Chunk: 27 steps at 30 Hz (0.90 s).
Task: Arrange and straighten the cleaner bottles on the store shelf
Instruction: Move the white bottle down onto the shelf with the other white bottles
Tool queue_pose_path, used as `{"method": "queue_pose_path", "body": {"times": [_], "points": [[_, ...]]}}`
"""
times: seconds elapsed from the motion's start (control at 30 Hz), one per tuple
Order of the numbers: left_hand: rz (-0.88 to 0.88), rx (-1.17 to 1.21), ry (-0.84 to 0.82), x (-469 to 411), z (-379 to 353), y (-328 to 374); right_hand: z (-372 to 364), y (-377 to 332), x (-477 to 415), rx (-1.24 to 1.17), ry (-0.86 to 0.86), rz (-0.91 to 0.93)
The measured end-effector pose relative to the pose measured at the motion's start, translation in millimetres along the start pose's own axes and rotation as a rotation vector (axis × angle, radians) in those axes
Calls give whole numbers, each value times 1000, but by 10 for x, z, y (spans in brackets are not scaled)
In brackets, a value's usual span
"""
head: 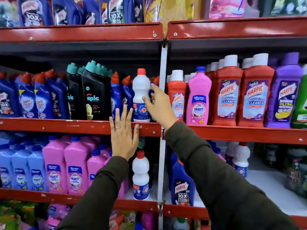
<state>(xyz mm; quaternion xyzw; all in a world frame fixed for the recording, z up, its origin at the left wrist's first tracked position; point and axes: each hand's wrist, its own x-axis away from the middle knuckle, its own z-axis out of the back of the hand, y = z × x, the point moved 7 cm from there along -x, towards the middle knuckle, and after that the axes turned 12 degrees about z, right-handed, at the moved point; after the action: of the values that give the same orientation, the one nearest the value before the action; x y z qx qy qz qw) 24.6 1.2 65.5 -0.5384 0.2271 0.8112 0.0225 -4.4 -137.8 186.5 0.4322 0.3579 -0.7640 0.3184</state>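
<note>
A white bottle with a red cap (141, 90) stands upright at the right end of the middle shelf's left bay, among blue angled-neck bottles (116, 95). My right hand (157, 105) hovers at its right side with fingers spread, the thumb near the label, not gripping it. My left hand (123, 135) lies flat and open over the red shelf lip (74, 127), fingertips reaching up to the blue bottles. Black bottles with teal caps (94, 95) stand further left.
A white upright post (163, 90) divides the bays. Right of it stand a pink bottle (198, 98), red bottles (226, 97) and a purple bottle (285, 95). The lower shelf holds pink bottles (74, 166), pale blue bottles (20, 168) and another white bottle (140, 176).
</note>
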Motion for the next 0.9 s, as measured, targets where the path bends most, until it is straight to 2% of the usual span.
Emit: {"method": "queue_pose_path", "body": {"times": [0.1,0.27,0.43,0.57,0.77,0.9], "points": [[-48,-55,14,-26,-14,-54,-155,7,-202,118,-57,-51],[-60,-90,32,-28,-56,-78,-287,-14,-337,256,-36,-113],[32,-17,26,-1,-12,-184,-387,-10,-336,374,-40,-168],[4,-65,6,6,22,-289,-370,-28,-352,382,16,-177],[-9,-63,-16,0,39,-298,-330,-80,-343,316,-3,-129],[-16,-64,-10,0,41,-303,-214,-173,-307,235,77,-77]]}}
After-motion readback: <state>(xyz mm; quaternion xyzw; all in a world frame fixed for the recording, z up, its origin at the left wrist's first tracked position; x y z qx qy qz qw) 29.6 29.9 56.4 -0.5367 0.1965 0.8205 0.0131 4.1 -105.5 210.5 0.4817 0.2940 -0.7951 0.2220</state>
